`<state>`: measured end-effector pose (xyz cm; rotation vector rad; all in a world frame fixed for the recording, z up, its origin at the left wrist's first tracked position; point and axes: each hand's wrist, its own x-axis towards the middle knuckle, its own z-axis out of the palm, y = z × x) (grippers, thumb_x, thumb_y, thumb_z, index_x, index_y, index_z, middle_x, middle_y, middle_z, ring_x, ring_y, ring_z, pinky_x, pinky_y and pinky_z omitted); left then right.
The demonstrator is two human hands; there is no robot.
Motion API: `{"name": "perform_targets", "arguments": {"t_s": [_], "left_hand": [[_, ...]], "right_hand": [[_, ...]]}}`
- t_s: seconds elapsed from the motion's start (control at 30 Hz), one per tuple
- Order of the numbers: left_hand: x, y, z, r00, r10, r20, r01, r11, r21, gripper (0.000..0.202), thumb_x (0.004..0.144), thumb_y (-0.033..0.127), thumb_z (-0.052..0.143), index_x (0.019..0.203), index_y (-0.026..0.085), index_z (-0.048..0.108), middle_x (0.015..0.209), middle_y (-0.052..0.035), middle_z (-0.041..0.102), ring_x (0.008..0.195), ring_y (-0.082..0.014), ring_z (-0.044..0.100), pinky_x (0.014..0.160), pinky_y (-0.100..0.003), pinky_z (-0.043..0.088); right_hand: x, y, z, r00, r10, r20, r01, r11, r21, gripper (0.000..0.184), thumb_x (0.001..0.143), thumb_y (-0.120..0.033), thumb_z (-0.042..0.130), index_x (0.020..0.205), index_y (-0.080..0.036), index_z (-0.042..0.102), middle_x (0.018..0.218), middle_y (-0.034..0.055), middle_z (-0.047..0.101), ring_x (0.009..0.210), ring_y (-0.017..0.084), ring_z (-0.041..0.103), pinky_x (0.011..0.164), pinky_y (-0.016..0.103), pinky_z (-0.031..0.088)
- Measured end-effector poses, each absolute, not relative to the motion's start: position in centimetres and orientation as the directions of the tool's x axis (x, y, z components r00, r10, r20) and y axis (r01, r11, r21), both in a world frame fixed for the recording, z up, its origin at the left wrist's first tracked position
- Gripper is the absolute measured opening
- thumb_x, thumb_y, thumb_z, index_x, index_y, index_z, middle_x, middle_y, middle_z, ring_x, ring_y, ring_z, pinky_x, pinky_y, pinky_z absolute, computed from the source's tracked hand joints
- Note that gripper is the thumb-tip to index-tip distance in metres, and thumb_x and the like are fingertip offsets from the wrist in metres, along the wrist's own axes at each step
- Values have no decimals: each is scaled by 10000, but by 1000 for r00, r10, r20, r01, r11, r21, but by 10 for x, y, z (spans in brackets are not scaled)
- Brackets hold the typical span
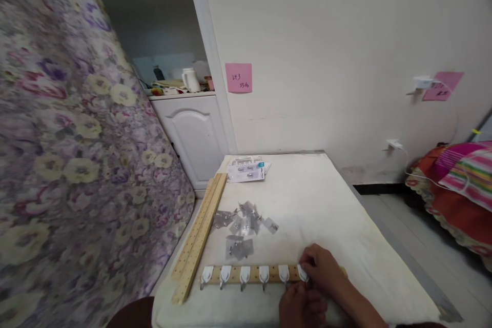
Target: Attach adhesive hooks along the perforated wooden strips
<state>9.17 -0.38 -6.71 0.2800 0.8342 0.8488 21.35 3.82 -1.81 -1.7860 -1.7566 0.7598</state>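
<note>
A perforated wooden strip (254, 274) lies across the near part of the table with a row of several white hooks (264, 272) on it, their metal ends pointing toward me. My right hand (323, 268) reaches over the strip's right part, its fingers closed at the rightmost white hook (302, 271) and partly covering it. Just below, my left hand (299, 305) is curled close to that hook's lower end. Its fingertips are bunched, and whatever they may hold is hidden. Beyond the strip are small clear packets (248, 220) of metal parts.
More perforated wooden strips (200, 236) lie along the table's left side. Flat packages (248, 171) rest at the far edge of the cloth-covered table (307, 200). A flowered curtain (77, 154) hangs at the left. A cabinet (192, 133) and wall stand behind.
</note>
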Motion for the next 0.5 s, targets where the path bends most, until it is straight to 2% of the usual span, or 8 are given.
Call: {"name": "perform_targets", "arguments": {"t_s": [0.27,0.37,0.5], "left_hand": [[97,-2,-61,301,739,-603,-496,661,562,426,616,539,735,708,139,620,539,-25,644,448,-145,594,416,-232,381],[99,-1,-59,271,732,-625,-482,665,570,399,627,517,730,693,138,625,515,-8,612,422,-131,567,400,-228,370],[102,-2,-55,248,723,-645,-476,671,569,342,648,463,718,669,134,626,493,6,582,402,-118,548,396,-221,364]], "right_hand": [[215,41,-19,16,997,-76,653,-68,-754,144,640,-104,504,638,-172,631,636,-10,596,573,110,559,535,195,392],[215,41,-21,5,994,-111,601,-91,-794,129,648,-103,500,638,-171,609,600,-28,578,492,89,531,469,181,368],[216,42,-27,-3,992,-128,564,-104,-819,103,659,-109,513,630,-175,587,553,-41,571,471,85,529,456,173,374]]}}
